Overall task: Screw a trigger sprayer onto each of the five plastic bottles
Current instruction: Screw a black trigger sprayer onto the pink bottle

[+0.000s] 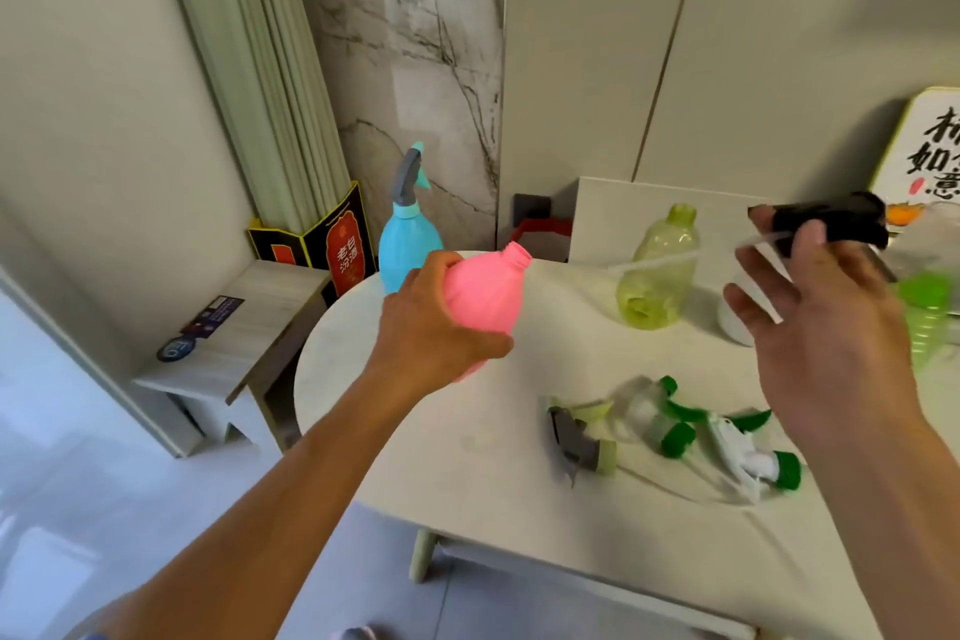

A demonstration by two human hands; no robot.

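Observation:
My left hand grips a pink bottle above the white table, its open neck tilted up to the right. My right hand holds a black trigger sprayer at the right, its clear dip tube pointing left toward the pink bottle. A blue bottle with a grey sprayer on top stands at the table's far left edge. A yellow-green bottle stands without a sprayer. A green bottle is blurred at the right edge. Loose sprayers lie on the table: a grey and pale-green one and green-and-white ones.
A small wooden stool stands left of the table. A black and red box leans by the wall behind it. A white sign with black writing stands at the far right. A white object sits behind my right hand.

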